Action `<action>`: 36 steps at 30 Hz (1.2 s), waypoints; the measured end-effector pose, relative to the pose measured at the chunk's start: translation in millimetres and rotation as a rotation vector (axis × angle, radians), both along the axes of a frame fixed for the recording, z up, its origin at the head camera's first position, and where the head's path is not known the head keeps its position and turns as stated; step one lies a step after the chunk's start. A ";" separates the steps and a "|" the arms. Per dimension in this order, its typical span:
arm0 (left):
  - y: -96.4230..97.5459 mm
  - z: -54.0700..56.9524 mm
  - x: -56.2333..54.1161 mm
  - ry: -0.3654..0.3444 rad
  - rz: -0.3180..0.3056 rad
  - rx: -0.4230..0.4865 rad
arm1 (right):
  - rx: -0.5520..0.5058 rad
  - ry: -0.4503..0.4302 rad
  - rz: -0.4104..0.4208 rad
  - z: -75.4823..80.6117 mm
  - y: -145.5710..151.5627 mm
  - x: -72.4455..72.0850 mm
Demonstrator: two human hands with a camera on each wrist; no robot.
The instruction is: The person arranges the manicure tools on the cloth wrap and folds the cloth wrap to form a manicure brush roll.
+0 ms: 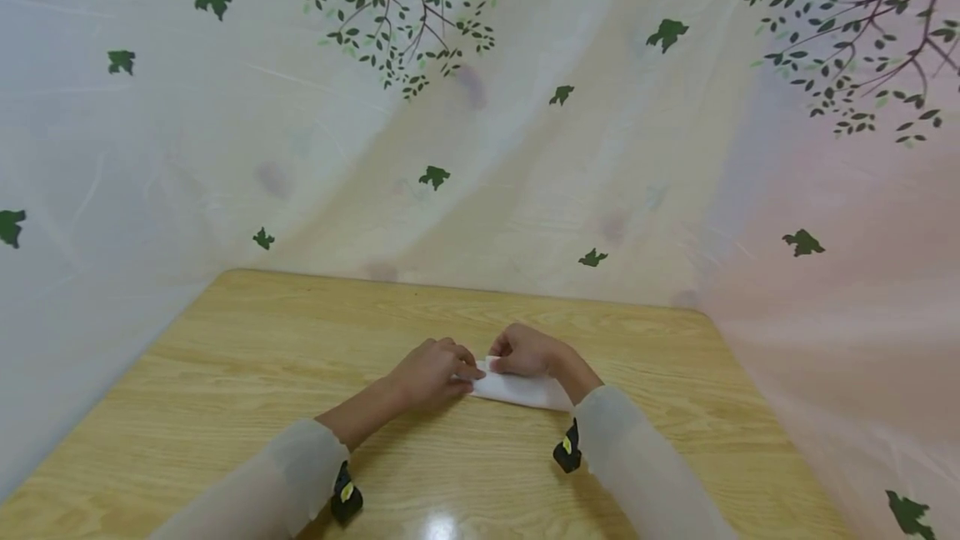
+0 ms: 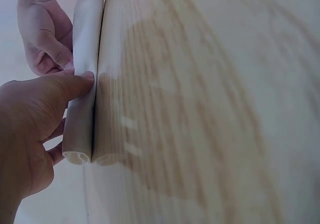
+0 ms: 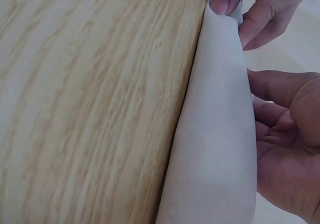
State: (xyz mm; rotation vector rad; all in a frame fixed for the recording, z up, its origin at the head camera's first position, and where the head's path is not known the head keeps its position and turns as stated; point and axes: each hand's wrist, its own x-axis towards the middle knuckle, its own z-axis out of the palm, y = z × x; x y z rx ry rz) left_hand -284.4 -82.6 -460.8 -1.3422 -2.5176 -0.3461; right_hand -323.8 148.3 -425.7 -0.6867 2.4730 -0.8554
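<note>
A white rolled-up sheet [image 1: 521,390], cloth or paper I cannot tell, lies on the wooden table. Its spiral end [image 2: 76,157] shows in the left wrist view. My left hand [image 1: 435,373] grips the roll near its left end, thumb on the near side and fingers behind. On the far side, my right hand [image 1: 525,350] has its fingers curled and pinches a white edge of the sheet. In the right wrist view, the roll [image 3: 212,124] partly hides the right hand's fingertips [image 3: 260,79].
The light wood-grain table [image 1: 247,357] extends around both hands. Behind and beside it hangs a pale curtain [image 1: 337,157] printed with leaves and branches. Black devices, a left one [image 1: 347,500] and a right one [image 1: 567,450], are at the sleeve cuffs.
</note>
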 end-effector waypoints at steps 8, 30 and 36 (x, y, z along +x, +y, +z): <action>-0.9 -0.9 -0.3 0.022 0.003 -0.004 | -0.049 -0.001 -0.008 -5.3 0.8 0.0; -1.7 2.0 1.8 -0.014 0.004 -0.010 | -0.084 0.084 0.012 -8.9 9.8 0.9; -1.7 4.2 4.4 -0.055 0.018 -0.017 | -0.090 0.161 0.013 -9.4 12.8 2.1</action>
